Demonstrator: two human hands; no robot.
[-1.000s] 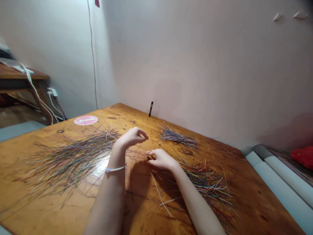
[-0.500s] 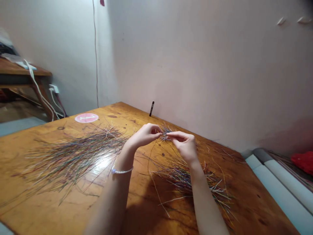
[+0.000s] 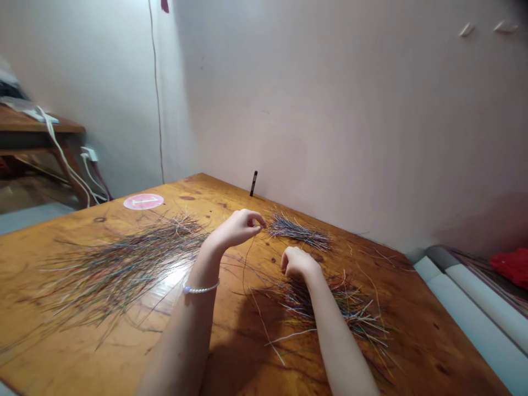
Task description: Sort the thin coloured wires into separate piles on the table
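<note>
1. Far left: wooden side table (image 3: 61, 127), pale cables (image 3: 61, 147) hanging off it; plug (image 3: 89, 154) on the wall close by.
2. Main table (image 3: 231, 357): brown wood, in the corner between two walls. Pink oval sticker (image 3: 143, 202) with a "1" near its left edge.
3. Left wire pile (image 3: 119, 264): thin multicolored wires, fanned out, roughly lengthwise, on the left half of the main table. Thin cord (image 3: 157, 99) hangs down the wall behind.
4. Left hand (image 3: 243, 226): raised over the middle, wrist bent, beaded bracelet (image 3: 202, 289) on. Thumb and forefinger meet, pinching a thin dark wire (image 3: 244, 267) that trails down toward the tabletop.
5. Black marker (image 3: 253, 183): upright, slight tilt, by the far edge near the wall.
6. Two pale loose wires (image 3: 266, 322) in front of the right forearm, crossing near their lower ends.
7. Small wire bundle (image 3: 299, 231): bluish-gray, compact, beyond the right hand (image 3: 300, 265). That hand is well apart from the left one, fingers curled down at the near pile; tips hidden, can't tell if gripping.
8. Right wire pile (image 3: 363, 316): tangled, multicolored, under and beside the right forearm.
9. Far right: white panels (image 3: 474, 324) along the table edge, red item (image 3: 511, 268) behind.
</note>
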